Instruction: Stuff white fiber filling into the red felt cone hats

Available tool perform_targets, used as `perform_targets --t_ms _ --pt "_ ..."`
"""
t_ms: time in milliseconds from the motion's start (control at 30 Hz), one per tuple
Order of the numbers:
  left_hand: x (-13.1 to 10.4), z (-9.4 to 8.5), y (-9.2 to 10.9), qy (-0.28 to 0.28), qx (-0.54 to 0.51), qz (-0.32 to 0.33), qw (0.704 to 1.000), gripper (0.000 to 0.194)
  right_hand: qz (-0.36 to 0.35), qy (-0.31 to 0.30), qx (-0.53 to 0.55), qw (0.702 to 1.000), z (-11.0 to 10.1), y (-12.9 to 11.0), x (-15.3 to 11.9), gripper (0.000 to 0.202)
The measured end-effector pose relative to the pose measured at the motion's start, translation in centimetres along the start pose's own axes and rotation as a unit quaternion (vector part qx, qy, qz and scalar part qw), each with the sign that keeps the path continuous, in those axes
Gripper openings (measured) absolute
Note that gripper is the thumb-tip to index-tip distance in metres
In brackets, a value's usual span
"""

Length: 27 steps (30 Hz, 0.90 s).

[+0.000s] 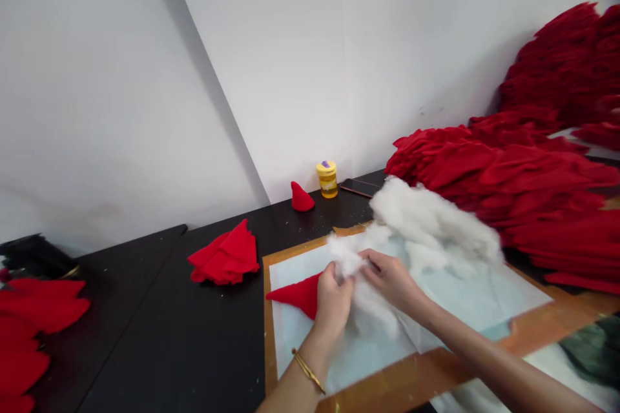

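Observation:
My left hand (pixel 334 300), with a gold bangle at the wrist, is closed round the wide end of a red felt cone (pixel 298 295). The cone lies on its side, its tip pointing left. White stuffing (pixel 349 255) puffs out at the cone's opening, between my hands. Pinching that stuffing from the right is my right hand (pixel 390 277). More loose fluff (pixel 375 313) lies just below my hands on a pale sheet (pixel 300 355). How far the stuffing reaches into the cone is hidden by my left hand.
A large white fluff heap (pixel 436 222) sits behind my right hand. Red cloth piles (pixel 508 174) fill the right side. Toward the wall stand a small red cone (pixel 301 198), a yellow jar (pixel 327 179) and a phone (pixel 359 188). Red pieces (pixel 227 255) lie left on the black table (pixel 145 335).

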<state>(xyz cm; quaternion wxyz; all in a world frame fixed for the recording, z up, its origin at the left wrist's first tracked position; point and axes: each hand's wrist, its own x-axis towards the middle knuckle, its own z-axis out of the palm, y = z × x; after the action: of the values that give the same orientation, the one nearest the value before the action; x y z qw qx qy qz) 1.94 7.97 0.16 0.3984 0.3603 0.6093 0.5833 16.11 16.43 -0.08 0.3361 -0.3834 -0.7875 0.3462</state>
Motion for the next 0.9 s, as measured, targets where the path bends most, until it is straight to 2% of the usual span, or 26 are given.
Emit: perform_targets --t_ms 67,133,200,267,400,500,667,767,900 --pt "0.2 -1.0 -0.1 0.036 -0.011 -0.006 0.999 0.020 0.016 0.018 -0.006 1.000 -1.0 0.8 0.4 0.026" --pt "0.3 -2.3 0.1 0.059 -0.030 -0.010 0.998 0.028 0.034 0.030 -0.005 0.999 -2.3 1.7 0.7 0.027" --pt "0.4 -2.7 0.3 0.068 -0.050 -0.012 0.996 0.038 0.034 0.019 0.014 0.999 -3.0 1.9 0.7 0.029" --pt "0.2 -2.1 0.5 0.067 -0.069 -0.011 0.995 0.042 0.017 -0.009 0.045 0.999 -2.5 1.4 0.2 0.036" --pt "-0.5 0.3 0.5 0.070 -0.105 -0.004 0.992 0.044 -0.020 -0.053 0.084 0.995 0.1 -0.4 -1.3 0.056" --pt "-0.7 0.1 0.4 0.077 -0.118 0.001 0.990 0.042 -0.017 -0.043 0.088 0.995 0.5 -0.6 -1.7 0.040" --pt "0.4 -3.1 0.8 0.119 -0.107 0.020 0.987 0.037 -0.005 -0.018 0.069 0.997 -2.2 1.3 -0.9 0.015" --pt "0.8 -3.6 0.9 0.101 -0.100 0.011 0.990 0.046 -0.011 -0.026 0.040 0.999 -3.1 2.0 -0.5 0.015" --pt "0.6 -2.5 0.0 0.032 -0.086 -0.044 0.995 0.065 -0.044 -0.046 -0.013 0.998 -2.5 1.8 -0.6 0.033"
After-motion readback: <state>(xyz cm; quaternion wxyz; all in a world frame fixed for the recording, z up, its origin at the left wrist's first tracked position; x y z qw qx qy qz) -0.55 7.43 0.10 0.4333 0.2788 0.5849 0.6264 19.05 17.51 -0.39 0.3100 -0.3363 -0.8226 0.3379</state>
